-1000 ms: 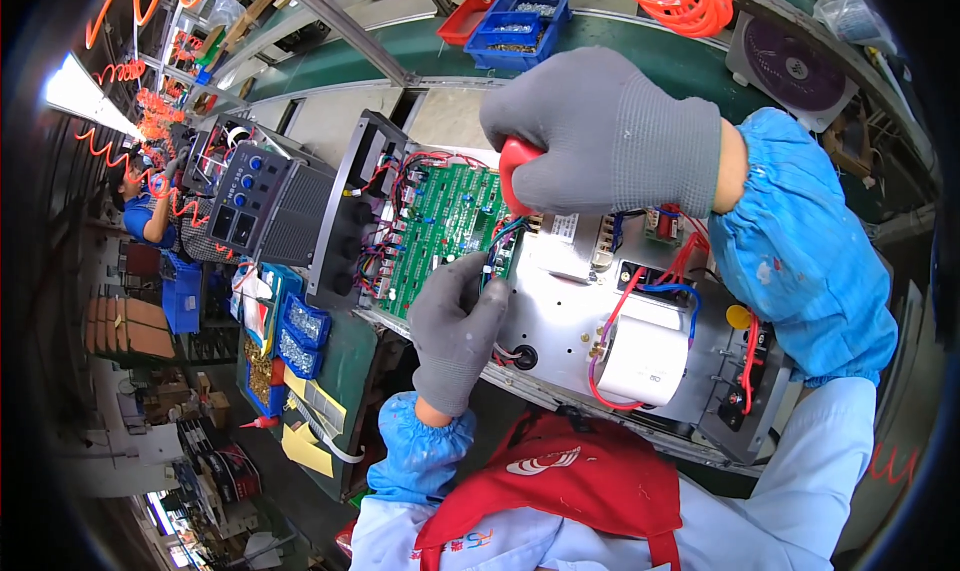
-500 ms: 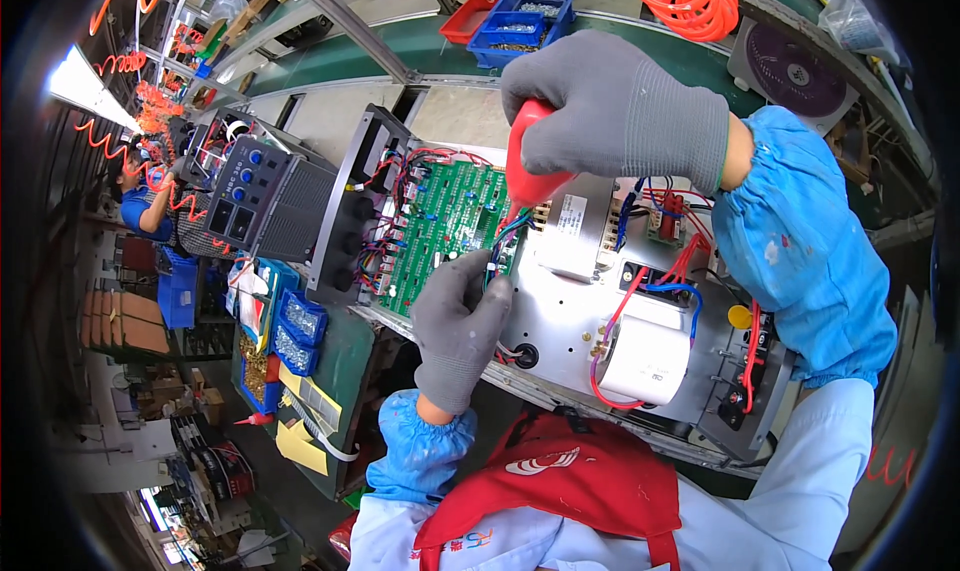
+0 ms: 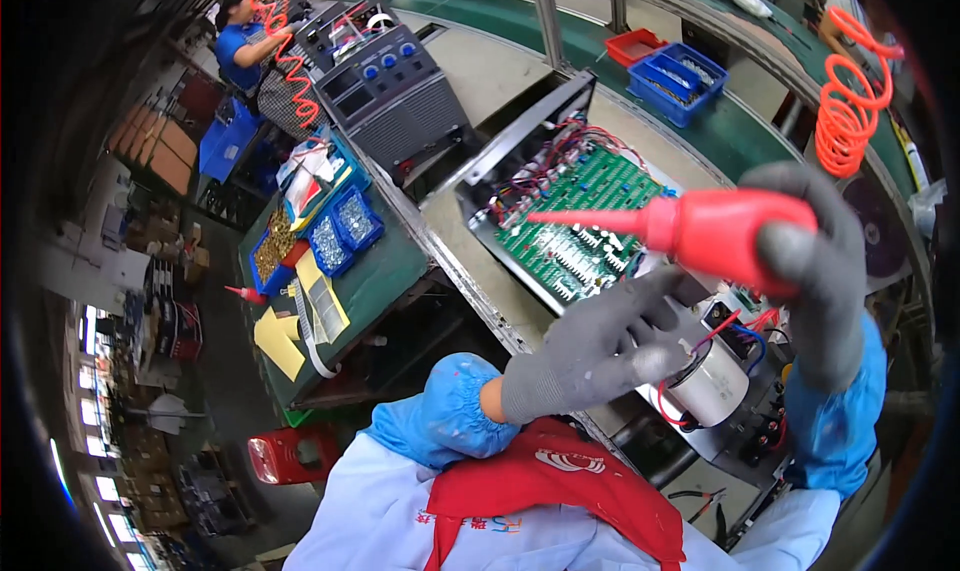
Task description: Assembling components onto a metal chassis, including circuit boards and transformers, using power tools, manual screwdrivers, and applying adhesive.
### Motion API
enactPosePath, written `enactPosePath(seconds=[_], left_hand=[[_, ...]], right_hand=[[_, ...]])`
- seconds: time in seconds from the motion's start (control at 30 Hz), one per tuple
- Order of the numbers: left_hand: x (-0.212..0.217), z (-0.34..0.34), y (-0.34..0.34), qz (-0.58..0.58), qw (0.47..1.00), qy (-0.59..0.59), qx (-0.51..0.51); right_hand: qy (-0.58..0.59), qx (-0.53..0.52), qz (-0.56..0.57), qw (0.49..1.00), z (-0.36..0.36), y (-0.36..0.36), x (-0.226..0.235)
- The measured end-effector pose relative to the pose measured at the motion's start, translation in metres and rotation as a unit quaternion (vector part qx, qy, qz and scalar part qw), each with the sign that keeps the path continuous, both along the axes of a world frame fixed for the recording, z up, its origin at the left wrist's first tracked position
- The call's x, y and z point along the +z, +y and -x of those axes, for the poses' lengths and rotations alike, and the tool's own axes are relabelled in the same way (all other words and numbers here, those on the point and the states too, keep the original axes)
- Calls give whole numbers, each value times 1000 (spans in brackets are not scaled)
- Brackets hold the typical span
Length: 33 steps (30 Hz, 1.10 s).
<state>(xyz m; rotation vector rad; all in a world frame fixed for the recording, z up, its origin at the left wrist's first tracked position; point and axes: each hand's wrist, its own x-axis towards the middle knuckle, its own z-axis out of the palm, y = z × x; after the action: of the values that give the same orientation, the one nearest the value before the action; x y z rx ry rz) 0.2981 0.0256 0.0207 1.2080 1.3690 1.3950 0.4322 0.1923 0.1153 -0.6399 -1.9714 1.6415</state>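
Note:
In my gloved right hand [image 3: 835, 261] is a red squeeze bottle [image 3: 690, 231] with a long thin nozzle pointing left. It is raised above an open equipment chassis, and its nozzle passes across the view of a green circuit board [image 3: 590, 196]. My gloved left hand [image 3: 590, 356] is open, fingers apart, over the chassis's near side, below the bottle. Beside its fingertips stands a white cylindrical component [image 3: 712, 386] with red and blue wires. Bundled wires line the board's left edge by the upright dark end panel [image 3: 535, 126]. My hands hide the middle of the chassis.
A finished-looking machine [image 3: 385, 86] with blue knobs stands up the line, near a person [image 3: 245, 51] in blue. Blue bins [image 3: 345, 231] of small parts and yellow sheets [image 3: 275, 341] lie on a green side table. Another blue bin [image 3: 680, 81] sits across the line. Pliers [image 3: 708, 501] lie low right.
My right hand has lifted the bottle off the board's wiring and moved it nearer, nozzle now level. My left hand has let go of the wires and moved right. The view has turned left.

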Motion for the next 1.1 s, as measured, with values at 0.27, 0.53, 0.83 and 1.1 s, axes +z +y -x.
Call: enactPosePath(seconds=[0.27, 0.53, 0.83, 1.1], left_hand=[[-48, 32, -89, 40, 955, -255, -146], [-178, 101, -169, 278, 892, -354, -48], [-249, 187, -127, 278, 933, -228, -4], [-283, 196, -114, 271, 923, -274, 22]], right_hand=[[-314, 130, -62, 938, -7, -128, -21], [-309, -29, 103, 945, 67, -231, -261], [-176, -271, 303, 896, 177, -250, -318], [-176, -303, 293, 889, 194, -239, -345]])
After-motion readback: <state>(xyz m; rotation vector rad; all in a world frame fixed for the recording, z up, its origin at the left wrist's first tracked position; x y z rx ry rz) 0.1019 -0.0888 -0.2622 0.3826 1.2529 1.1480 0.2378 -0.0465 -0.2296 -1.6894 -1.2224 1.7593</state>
